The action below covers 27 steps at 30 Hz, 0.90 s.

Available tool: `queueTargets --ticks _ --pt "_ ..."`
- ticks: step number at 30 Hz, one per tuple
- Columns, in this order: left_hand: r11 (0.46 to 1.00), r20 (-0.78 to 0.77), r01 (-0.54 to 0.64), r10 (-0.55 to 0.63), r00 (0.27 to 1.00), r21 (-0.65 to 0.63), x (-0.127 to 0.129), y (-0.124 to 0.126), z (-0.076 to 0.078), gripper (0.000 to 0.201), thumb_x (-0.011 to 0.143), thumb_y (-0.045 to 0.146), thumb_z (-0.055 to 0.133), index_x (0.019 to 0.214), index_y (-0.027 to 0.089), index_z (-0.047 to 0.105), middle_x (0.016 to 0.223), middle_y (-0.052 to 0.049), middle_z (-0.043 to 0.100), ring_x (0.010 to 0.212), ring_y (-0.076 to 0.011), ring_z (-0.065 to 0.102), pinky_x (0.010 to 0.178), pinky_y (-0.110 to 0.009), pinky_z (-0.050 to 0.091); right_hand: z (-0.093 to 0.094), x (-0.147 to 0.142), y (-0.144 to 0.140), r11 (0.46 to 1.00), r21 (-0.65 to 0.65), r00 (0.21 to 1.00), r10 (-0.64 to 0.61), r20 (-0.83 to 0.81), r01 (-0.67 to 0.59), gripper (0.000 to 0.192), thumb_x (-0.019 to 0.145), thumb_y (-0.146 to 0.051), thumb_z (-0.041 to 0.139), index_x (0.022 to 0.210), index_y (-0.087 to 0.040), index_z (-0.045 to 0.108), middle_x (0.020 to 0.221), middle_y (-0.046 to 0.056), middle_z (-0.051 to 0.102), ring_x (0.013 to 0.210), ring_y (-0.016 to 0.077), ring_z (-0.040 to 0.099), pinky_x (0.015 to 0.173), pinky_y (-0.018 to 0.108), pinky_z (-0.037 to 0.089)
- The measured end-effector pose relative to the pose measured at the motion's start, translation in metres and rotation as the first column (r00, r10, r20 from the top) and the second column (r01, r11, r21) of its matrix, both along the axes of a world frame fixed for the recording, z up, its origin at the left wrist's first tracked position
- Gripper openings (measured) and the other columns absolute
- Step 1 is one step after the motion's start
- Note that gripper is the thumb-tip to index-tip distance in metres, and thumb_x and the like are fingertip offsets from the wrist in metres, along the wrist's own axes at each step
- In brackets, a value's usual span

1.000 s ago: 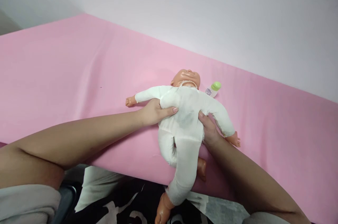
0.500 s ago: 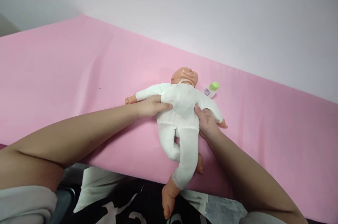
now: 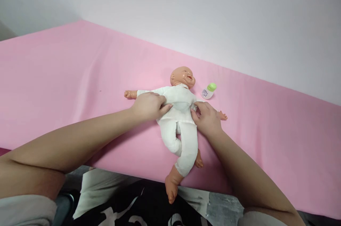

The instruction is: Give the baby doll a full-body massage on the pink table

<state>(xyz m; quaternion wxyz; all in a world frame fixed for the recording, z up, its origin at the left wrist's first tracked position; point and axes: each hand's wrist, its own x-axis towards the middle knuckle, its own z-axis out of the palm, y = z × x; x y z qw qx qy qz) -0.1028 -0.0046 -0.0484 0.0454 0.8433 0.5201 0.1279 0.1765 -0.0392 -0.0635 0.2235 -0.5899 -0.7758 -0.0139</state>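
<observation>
A baby doll (image 3: pixel 178 115) with a white cloth body lies on its back on a pink-covered surface, its head at the far end and one foot hanging over the near edge. On the chest's left side, my left hand (image 3: pixel 149 106) covers part of the doll's arm, thumb and fingers curled at the white cloth. My right hand (image 3: pixel 207 117) has its thumb and bent forefinger at the opposite side of the chest, partly hiding that arm. Both hands look closed on the doll's cloth sides. Just past the right hand lies a small bottle (image 3: pixel 207 93) with a green cap.
The pink cover (image 3: pixel 53 77) stretches to both sides, with a crease on the left. A pale wall (image 3: pixel 186 13) rises behind it. Below the near edge are my dark patterned clothing (image 3: pixel 149 201) and a pale cloth (image 3: pixel 98 187).
My hands have come from around the doll's sides to on top of its chest edges. The doll's torso sits lower and flatter, and its head has tipped forward. The view has shifted slightly.
</observation>
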Motion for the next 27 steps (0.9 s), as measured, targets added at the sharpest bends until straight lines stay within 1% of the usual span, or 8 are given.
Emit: queueTargets --ticks 2,4,10,15,18,20,23,27 --pt "0.998 0.011 0.037 -0.037 0.999 0.045 0.0 0.0 -0.004 0.045 0.103 0.056 0.047 0.09 0.019 0.068 0.088 -0.013 0.071 0.088 -0.0318 0.068 0.074 -0.04 0.044 -0.003 0.001 -0.001 0.985 0.065 0.986 0.16 -0.044 -0.157 0.028 0.103 -0.029 0.055 0.119 -0.024 0.077 0.116 0.011 0.08 0.114 0.0311 0.071 0.105 0.047 0.055" --pt "0.995 0.068 0.096 -0.098 0.993 0.027 0.0 0.001 -0.007 0.035 0.104 0.047 0.046 0.097 0.019 0.067 0.092 -0.011 0.072 0.091 -0.0301 0.068 0.076 -0.04 0.045 -0.004 0.002 -0.001 0.966 0.05 0.964 0.257 -0.07 -0.253 0.032 0.104 -0.025 0.051 0.124 -0.025 0.077 0.124 0.009 0.08 0.122 0.0299 0.07 0.113 0.048 0.054" --pt "0.981 0.274 0.188 -0.167 0.947 -0.049 -0.003 0.005 -0.012 0.018 0.092 0.021 0.046 0.099 0.021 0.062 0.096 -0.008 0.073 0.094 -0.0277 0.068 0.084 -0.04 0.05 0.0 0.004 -0.004 0.952 -0.155 0.963 0.251 -0.1 -0.265 0.065 0.092 -0.011 0.05 0.155 -0.024 0.059 0.152 0.008 0.069 0.137 0.031 0.066 0.119 0.055 0.053" --pt "0.965 0.337 0.258 -0.228 0.913 -0.048 -0.008 0.008 -0.018 0.041 0.079 0.014 0.051 0.118 0.018 0.063 0.114 -0.011 0.072 0.106 -0.0286 0.068 0.094 -0.041 0.053 0.003 0.004 -0.006 0.926 -0.179 0.939 0.305 -0.161 -0.331 0.085 0.084 -0.009 0.055 0.166 -0.024 0.046 0.158 0.009 0.063 0.143 0.0332 0.063 0.122 0.056 0.052" --pt "0.955 0.367 0.29 -0.251 0.896 -0.054 -0.012 0.011 -0.021 0.055 0.076 0.014 0.054 0.131 0.018 0.06 0.13 -0.013 0.068 0.119 -0.0294 0.067 0.104 -0.043 0.053 0.0 0.004 -0.006 0.906 -0.182 0.919 0.353 -0.175 -0.383 0.087 0.084 -0.01 0.057 0.168 -0.025 0.043 0.167 0.009 0.055 0.154 0.033 0.053 0.129 0.057 0.044" --pt "0.954 0.364 0.288 -0.24 0.9 -0.084 -0.015 0.012 -0.021 0.055 0.078 0.016 0.056 0.133 0.018 0.06 0.134 -0.013 0.067 0.121 -0.0299 0.066 0.105 -0.043 0.053 -0.003 0.004 -0.006 0.897 -0.192 0.915 0.372 -0.157 -0.398 0.09 0.085 -0.011 0.058 0.171 -0.026 0.038 0.17 0.01 0.05 0.159 0.0338 0.047 0.13 0.059 0.04" --pt "0.95 0.308 0.296 -0.252 0.917 -0.104 -0.017 0.013 -0.021 0.059 0.081 0.028 0.066 0.139 0.018 0.058 0.138 -0.015 0.064 0.127 -0.0342 0.065 0.109 -0.047 0.052 -0.005 0.003 -0.008 0.888 -0.219 0.914 0.385 -0.127 -0.405 0.093 0.086 -0.016 0.064 0.173 -0.025 0.032 0.175 0.014 0.042 0.163 0.0371 0.039 0.131 0.063 0.036" --pt "0.934 0.208 0.356 -0.339 0.917 -0.045 -0.017 0.008 -0.026 0.092 0.077 0.045 0.081 0.156 0.013 0.046 0.155 -0.024 0.053 0.145 -0.0452 0.053 0.123 -0.055 0.042 -0.005 -0.001 -0.012 0.874 -0.27 0.915 0.385 -0.119 -0.403 0.104 0.086 -0.032 0.077 0.175 -0.022 0.025 0.18 0.021 0.025 0.167 0.0441 0.027 0.131 0.069 0.031"
